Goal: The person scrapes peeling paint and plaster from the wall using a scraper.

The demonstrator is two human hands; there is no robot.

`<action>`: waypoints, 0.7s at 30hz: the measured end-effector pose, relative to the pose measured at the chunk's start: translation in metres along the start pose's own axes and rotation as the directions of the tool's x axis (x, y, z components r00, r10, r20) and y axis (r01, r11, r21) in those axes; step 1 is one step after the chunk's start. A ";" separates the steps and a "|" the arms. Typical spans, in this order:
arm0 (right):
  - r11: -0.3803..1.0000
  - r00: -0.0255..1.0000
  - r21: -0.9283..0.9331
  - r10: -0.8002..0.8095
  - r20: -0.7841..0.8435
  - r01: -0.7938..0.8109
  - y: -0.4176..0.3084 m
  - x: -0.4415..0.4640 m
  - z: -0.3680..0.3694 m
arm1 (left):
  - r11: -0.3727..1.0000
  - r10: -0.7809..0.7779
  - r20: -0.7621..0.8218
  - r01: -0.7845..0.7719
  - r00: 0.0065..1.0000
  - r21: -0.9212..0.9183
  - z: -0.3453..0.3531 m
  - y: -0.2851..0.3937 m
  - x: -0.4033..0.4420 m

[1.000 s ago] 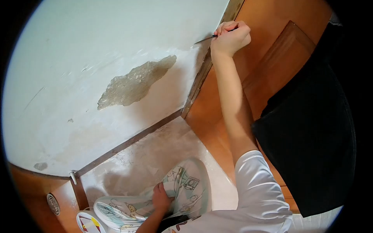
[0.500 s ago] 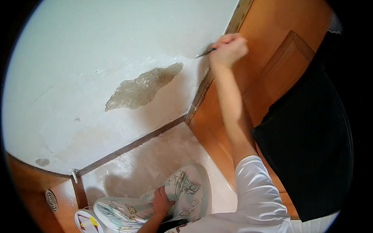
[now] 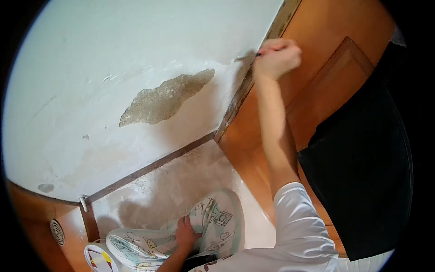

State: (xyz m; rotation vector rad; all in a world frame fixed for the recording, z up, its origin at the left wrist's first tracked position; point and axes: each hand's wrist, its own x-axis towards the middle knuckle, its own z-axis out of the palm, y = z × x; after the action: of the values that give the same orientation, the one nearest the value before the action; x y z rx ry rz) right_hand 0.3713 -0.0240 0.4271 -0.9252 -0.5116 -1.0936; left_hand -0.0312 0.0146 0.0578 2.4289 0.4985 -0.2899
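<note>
High on the right, my right hand [image 3: 277, 58] is closed round the handle of a thin-bladed scraper [image 3: 245, 57]. Its blade points left, at the white wall [image 3: 136, 41] beside the wooden door frame [image 3: 244, 88]; whether it touches the wall I cannot tell. Left of the hand and lower, a grey-brown bare patch [image 3: 165, 99] with ragged edges shows in the wall, and loose flakes cling above it. My left hand [image 3: 186, 235] lies with its fingers stretched out on the light printed trousers [image 3: 222, 217] over my bent legs.
An orange-brown panelled door [image 3: 335, 81] stands at the right, with a black cloth [image 3: 358, 177] hanging in front. Dusty floor [image 3: 167, 186] meets a dark skirting board [image 3: 154, 165]. At the lower left are a round white-lidded tub [image 3: 100, 259] and a spiral-patterned disc [image 3: 57, 232].
My right hand has moved slightly right and up with the scraper, whose blade is now nearer the door frame. The view has shifted a little. My left hand remains on the trousers.
</note>
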 end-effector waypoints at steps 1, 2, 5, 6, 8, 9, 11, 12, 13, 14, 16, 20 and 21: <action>0.945 0.970 0.221 0.241 0.023 -0.240 -0.019 0.006 -0.003 | 1.000 0.009 -0.021 -0.009 1.000 -0.009 0.001 0.001 0.002; 0.948 0.968 0.193 0.250 0.030 -0.251 -0.019 0.004 0.000 | 1.000 0.017 -0.027 -0.017 0.999 -0.015 0.000 0.000 0.001; 0.956 0.963 0.155 0.227 0.147 -0.249 -0.013 0.010 -0.001 | 1.000 0.018 -0.034 -0.018 0.999 -0.004 0.001 0.000 -0.002; 0.953 0.965 0.169 0.234 0.121 -0.252 -0.012 0.010 -0.004 | 1.000 0.009 -0.034 -0.009 0.999 0.003 0.002 0.001 -0.001; 0.938 0.962 0.213 0.262 0.080 -0.273 -0.009 0.006 -0.003 | 0.999 0.031 -0.058 -0.032 0.998 -0.008 0.004 0.000 0.004; 0.961 0.971 0.137 0.233 0.059 -0.239 -0.001 0.001 -0.006 | 0.999 0.032 -0.056 -0.032 0.998 -0.006 0.005 -0.003 -0.003; 0.976 0.971 -0.066 0.212 0.108 -0.205 0.015 -0.019 -0.014 | 1.000 0.000 -0.012 0.000 1.000 0.006 0.001 0.000 -0.005; 0.971 0.971 -0.160 0.197 0.136 -0.175 0.021 -0.025 -0.014 | 1.000 -0.012 0.003 0.012 1.000 0.011 -0.002 0.001 -0.002; 0.987 0.995 -0.160 0.030 0.093 -0.015 0.012 -0.019 -0.010 | 1.000 -0.001 -0.017 0.001 1.000 0.005 -0.004 0.001 0.004; 0.944 0.960 0.174 0.275 0.050 -0.279 -0.002 -0.008 -0.014 | 1.000 0.006 -0.024 -0.006 1.000 -0.003 -0.004 0.000 0.004; 0.942 0.947 0.106 0.319 0.019 -0.320 0.011 -0.009 -0.010 | 1.000 -0.005 -0.008 0.005 1.000 -0.019 -0.002 0.000 -0.005; 0.982 0.958 0.048 0.166 0.235 -0.182 0.023 -0.016 -0.019 | 1.000 -0.005 0.003 0.005 1.000 0.000 -0.001 0.001 0.000; 0.958 0.955 0.136 0.224 0.193 -0.252 0.013 -0.008 -0.023 | 1.000 -0.018 0.000 0.018 1.000 0.018 0.000 0.000 0.002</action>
State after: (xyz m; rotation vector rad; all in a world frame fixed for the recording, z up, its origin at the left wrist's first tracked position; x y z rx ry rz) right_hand 0.3778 -0.0372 0.4036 -0.9206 -0.6065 -0.7446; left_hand -0.0290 0.0150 0.0575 2.4427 0.5199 -0.3031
